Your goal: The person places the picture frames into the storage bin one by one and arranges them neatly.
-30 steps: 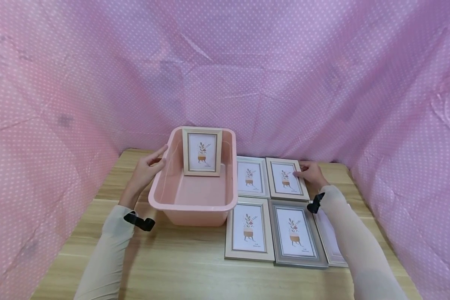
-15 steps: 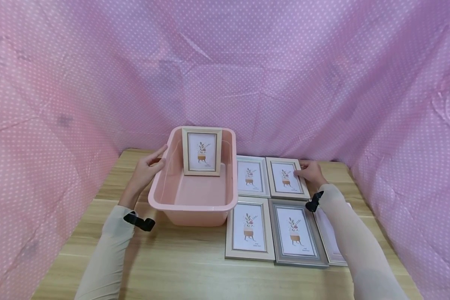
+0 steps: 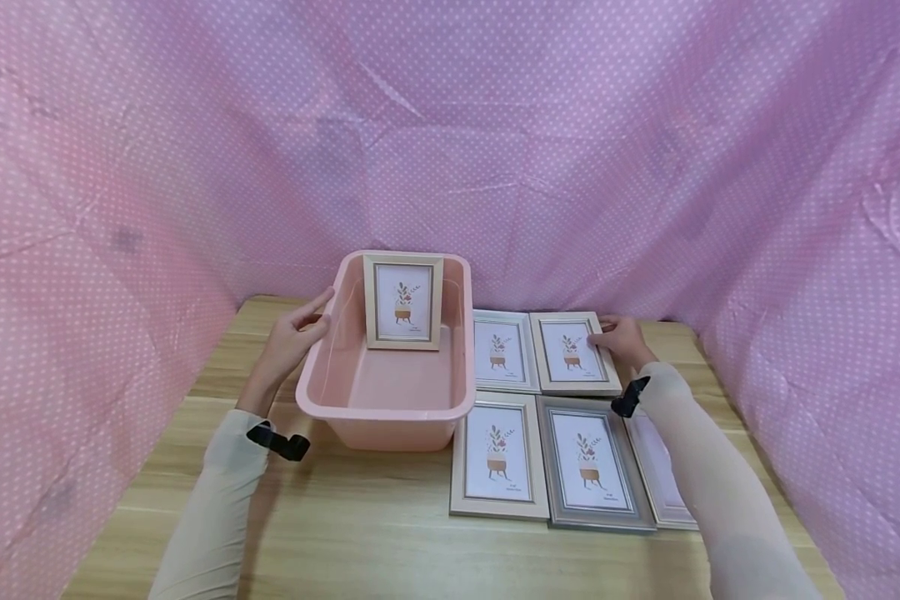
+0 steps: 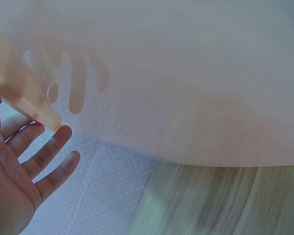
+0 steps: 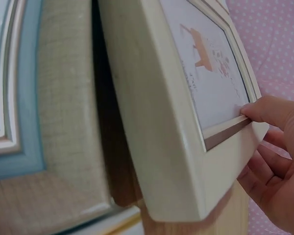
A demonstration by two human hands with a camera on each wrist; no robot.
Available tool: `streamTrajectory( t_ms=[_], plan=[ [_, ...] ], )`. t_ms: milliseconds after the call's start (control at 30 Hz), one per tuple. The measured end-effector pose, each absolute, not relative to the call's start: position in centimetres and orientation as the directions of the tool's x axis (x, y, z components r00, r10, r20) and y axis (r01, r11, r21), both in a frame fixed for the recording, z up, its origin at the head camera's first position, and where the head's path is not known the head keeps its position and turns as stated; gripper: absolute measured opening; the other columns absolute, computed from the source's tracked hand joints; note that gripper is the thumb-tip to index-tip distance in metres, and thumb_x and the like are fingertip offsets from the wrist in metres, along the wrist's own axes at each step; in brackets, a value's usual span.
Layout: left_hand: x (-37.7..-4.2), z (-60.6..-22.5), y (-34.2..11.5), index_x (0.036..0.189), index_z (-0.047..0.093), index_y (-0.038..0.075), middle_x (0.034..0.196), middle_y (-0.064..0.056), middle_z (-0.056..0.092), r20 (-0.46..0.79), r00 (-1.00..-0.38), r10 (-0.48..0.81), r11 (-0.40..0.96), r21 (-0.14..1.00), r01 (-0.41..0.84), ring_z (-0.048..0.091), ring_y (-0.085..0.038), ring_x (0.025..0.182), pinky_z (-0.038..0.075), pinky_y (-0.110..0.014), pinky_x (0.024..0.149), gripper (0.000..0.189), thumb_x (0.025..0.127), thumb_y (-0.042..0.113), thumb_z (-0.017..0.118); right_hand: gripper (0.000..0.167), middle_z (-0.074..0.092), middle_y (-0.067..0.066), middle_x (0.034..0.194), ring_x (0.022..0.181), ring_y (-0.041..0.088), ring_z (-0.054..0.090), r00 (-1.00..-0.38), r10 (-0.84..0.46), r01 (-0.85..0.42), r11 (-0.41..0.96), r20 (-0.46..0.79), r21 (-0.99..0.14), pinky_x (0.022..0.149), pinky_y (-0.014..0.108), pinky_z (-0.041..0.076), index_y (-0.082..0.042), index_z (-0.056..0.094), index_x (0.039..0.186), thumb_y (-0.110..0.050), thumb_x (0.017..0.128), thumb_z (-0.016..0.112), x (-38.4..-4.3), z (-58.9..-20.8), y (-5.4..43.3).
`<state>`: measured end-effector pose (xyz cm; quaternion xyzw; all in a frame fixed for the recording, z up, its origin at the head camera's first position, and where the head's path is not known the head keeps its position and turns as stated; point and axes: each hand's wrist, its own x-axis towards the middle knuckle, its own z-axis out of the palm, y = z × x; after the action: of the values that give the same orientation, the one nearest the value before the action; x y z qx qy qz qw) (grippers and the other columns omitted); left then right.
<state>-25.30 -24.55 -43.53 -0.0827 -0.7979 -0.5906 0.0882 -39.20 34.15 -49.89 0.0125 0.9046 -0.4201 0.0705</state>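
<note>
Head view: wooden tabletop (image 3: 345, 533) nearest me, pink tub (image 3: 390, 433) standing on it; my left hand (image 3: 288, 343), fingers extended, touches its side; rightward, my right hand (image 3: 622, 343) pinches a back-row cream frame (image 3: 572, 352); polka-dotted cloth (image 3: 450, 150) hangs behind.

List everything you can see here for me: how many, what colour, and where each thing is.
Curtain: 1 or more, pink with white dots, behind and both sides
Table: 1, light wood, underneath
Basin: 1, pink, left of the flat-lying frames
Propped frame: 1, cream, inside basin, far end
White frame: 1, white, far row, left
Pinched frame: 1, cream, far row, right
Beige frame: 1, beige, near row, left
Grey frame: 1, grey, near row, middle
Pale frame: 1, pale, near row, right, partly hidden
Wristbands: 2, black, one per wrist
Sleeves: 2, off-white, both arms
Left hand: 1, bare, at basin's left rim
Right hand: 1, bare, at pinched frame
</note>
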Motion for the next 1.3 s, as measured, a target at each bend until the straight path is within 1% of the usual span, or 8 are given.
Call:
streamTrajectory(
  t_ms=[167,400,600,767,900,1100,1200,1300],
  plan=[
    [-25.0,-43.2,-24.4,0.151,0.046,0.006,0.160,-0.017,0.038,0.249,-0.968,0.036,0.288,0.925,0.249,0.060,0.003,0.104,0.052,-0.008,0.081,0.050,0.103,0.011,0.057,0.068,0.059,0.035,0.132,0.098,0.023,0.067,-0.982,-0.052,0.109,0.625,-0.181,-0.773,0.071,0.015,0.055,0.008,0.041,0.151,-0.009,0.093,0.071,-38.8,-49.3,34.0],
    [-25.2,-43.2,-24.5,0.152,0.047,0.011,0.161,-0.013,0.039,0.229,-0.973,0.034,0.315,0.921,0.228,0.059,0.002,0.106,0.050,-0.008,0.082,0.051,0.103,0.018,0.058,0.064,0.056,0.033,0.141,0.097,0.017,0.067,-0.970,-0.080,0.134,0.613,-0.231,-0.778,0.073,0.019,0.055,0.005,0.043,0.151,-0.008,0.094,0.070,-38.9,-48.7,34.6],
    [-24.7,-42.4,-24.1,0.152,0.046,0.007,0.161,-0.016,0.038,0.200,-0.979,0.036,0.305,0.931,0.202,0.060,0.000,0.106,0.051,-0.008,0.081,0.051,0.103,0.014,0.057,0.068,0.062,0.031,0.134,0.083,0.005,0.065,-0.950,-0.126,0.156,0.598,-0.284,-0.786,0.074,0.020,0.056,0.006,0.038,0.153,-0.011,0.095,0.070,-39.2,-48.3,35.4],
    [-23.7,-40.8,-23.3,0.150,0.045,-0.001,0.159,-0.021,0.038,0.208,-0.977,0.043,0.311,0.927,0.211,0.060,0.000,0.104,0.050,-0.007,0.081,0.050,0.103,0.010,0.056,0.070,0.069,0.018,0.123,0.082,0.002,0.066,-0.931,-0.162,0.183,0.567,-0.326,-0.803,0.083,0.025,0.057,0.006,0.034,0.155,-0.011,0.096,0.069,-39.3,-47.5,35.5],
    [-23.8,-41.1,-23.4,0.150,0.046,0.000,0.159,-0.020,0.038,0.208,-0.977,0.040,0.308,0.928,0.210,0.060,0.001,0.104,0.051,-0.008,0.081,0.050,0.103,0.010,0.056,0.069,0.065,0.019,0.132,0.088,0.002,0.063,-0.922,-0.162,0.201,0.574,-0.351,-0.794,0.096,0.034,0.054,0.004,0.035,0.155,-0.014,0.098,0.068,-39.4,-47.0,35.6],
    [-25.0,-42.8,-24.4,0.153,0.046,0.011,0.162,-0.012,0.037,0.202,-0.979,0.027,0.318,0.927,0.200,0.058,0.006,0.104,0.050,-0.008,0.081,0.051,0.104,0.018,0.057,0.066,0.055,0.024,0.146,0.101,0.010,0.061,-0.913,-0.166,0.224,0.561,-0.372,-0.797,0.113,0.051,0.045,0.003,0.034,0.156,-0.014,0.100,0.064,-39.5,-46.4,35.6],
    [-25.2,-43.2,-24.6,0.153,0.046,0.013,0.162,-0.011,0.038,0.210,-0.977,0.028,0.327,0.922,0.207,0.058,0.009,0.104,0.050,-0.007,0.082,0.051,0.104,0.021,0.058,0.065,0.051,0.025,0.149,0.102,0.010,0.061,-0.915,-0.153,0.240,0.538,-0.374,-0.808,0.115,0.052,0.043,0.002,0.033,0.157,-0.011,0.100,0.062,-39.4,-46.2,35.6],
    [-25.2,-43.3,-24.7,0.153,0.046,0.012,0.162,-0.013,0.038,0.214,-0.976,0.032,0.319,0.924,0.213,0.058,0.009,0.103,0.051,-0.008,0.081,0.051,0.104,0.020,0.058,0.066,0.048,0.026,0.153,0.098,0.006,0.062,-0.920,-0.142,0.251,0.500,-0.365,-0.829,0.113,0.048,0.046,0.000,0.033,0.158,-0.009,0.100,0.062,-39.3,-46.1,35.5]
  ],
)
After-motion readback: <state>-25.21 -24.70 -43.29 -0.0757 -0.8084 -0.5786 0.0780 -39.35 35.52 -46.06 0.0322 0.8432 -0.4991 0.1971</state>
